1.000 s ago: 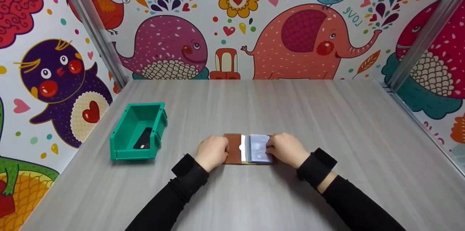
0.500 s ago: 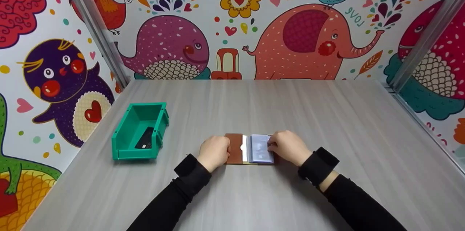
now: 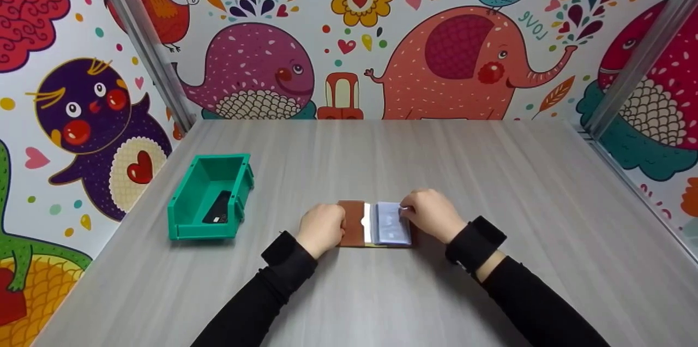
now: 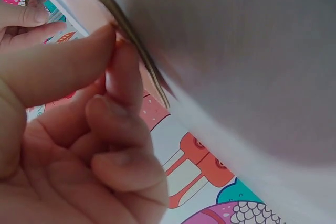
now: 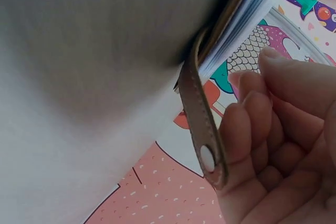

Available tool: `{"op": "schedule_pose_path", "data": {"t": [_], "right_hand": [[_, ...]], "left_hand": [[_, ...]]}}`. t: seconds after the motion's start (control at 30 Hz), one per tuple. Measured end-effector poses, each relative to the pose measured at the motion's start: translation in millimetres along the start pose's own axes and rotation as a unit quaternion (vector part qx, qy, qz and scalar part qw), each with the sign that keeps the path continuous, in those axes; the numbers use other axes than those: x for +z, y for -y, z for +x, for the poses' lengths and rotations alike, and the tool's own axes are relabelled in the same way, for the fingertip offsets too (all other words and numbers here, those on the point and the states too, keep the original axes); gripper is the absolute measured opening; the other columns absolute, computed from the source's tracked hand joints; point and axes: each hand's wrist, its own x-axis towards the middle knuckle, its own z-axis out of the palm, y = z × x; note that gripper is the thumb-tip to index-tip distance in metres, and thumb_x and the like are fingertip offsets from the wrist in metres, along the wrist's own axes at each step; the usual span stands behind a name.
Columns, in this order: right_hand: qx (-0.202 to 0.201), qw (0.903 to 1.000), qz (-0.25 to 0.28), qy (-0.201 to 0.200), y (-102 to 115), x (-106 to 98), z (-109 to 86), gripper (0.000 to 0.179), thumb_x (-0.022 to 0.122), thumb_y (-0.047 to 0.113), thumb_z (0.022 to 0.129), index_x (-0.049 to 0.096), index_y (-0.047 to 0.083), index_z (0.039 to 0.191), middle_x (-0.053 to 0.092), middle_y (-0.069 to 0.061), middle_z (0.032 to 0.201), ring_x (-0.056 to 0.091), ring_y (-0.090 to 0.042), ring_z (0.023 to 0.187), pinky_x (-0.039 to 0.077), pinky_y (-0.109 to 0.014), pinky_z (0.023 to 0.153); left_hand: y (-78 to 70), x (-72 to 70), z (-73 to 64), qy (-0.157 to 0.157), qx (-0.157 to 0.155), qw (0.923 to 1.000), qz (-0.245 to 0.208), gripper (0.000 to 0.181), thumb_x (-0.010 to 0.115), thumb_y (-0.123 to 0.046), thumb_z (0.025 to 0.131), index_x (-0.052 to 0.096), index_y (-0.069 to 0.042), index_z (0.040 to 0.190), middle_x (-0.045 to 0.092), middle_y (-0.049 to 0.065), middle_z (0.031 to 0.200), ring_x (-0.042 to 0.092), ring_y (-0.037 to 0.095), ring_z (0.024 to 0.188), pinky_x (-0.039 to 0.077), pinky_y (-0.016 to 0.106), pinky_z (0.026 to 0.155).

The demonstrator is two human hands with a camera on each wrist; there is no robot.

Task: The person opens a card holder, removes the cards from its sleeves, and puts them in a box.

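Note:
A brown card holder (image 3: pixel 351 221) lies unfolded on the table, with a strap and snap button (image 5: pixel 208 157) on its right side. Its clear plastic sleeves (image 3: pixel 390 227) rest in a stack over the right cover. My left hand (image 3: pixel 320 228) pinches the left cover's edge between thumb and forefinger, and the left wrist view shows this cover (image 4: pixel 89 6) edge-on. My right hand (image 3: pixel 436 213) is at the sleeves' upper right corner, fingers loosely bent. In the right wrist view nothing shows between its thumb (image 5: pixel 289 74) and fingers, and the strap hangs beside them.
At the left of the table stands a green bin (image 3: pixel 204 231) with a flat black object (image 3: pixel 218 208) inside. Walls printed with cartoon animals (image 3: pixel 452 69) border the table's back and sides.
My right hand has shifted slightly up along the sleeves' right edge toward their upper corner. The left hand keeps its pinch on the cover. The head view has moved a little.

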Motion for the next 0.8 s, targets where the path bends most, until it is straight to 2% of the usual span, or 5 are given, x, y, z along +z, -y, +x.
{"op": "schedule_pose_path", "data": {"t": [0.4,0.8], "right_hand": [[-0.004,0.9998,-0.016,0.007,-2.9,3.7,9.5,0.007,0.075,-0.003,0.079,0.077,0.002,0.085,0.066,-0.008,0.079,0.065,-0.024,0.074,0.053,-0.040,0.068],[-0.006,0.9996,-0.027,0.009,-3.3,6.7,10.9,0.009,0.076,-0.004,0.077,0.077,0.003,0.083,0.065,-0.008,0.078,0.065,-0.026,0.073,0.053,-0.042,0.068]], "left_hand": [[0.7,0.8,0.5,-0.001,0.001,1.0000,-0.002,0.018,0.079,0.001,0.074,0.067,-0.009,0.067,0.066,0.003,0.069,0.065,0.025,0.068,0.053,0.039,0.059],[1.2,-0.1,0.5,0.000,-0.002,1.0000,-0.005,0.016,0.080,0.000,0.075,0.068,-0.009,0.068,0.067,0.004,0.071,0.065,0.026,0.068,0.053,0.040,0.060]]}}
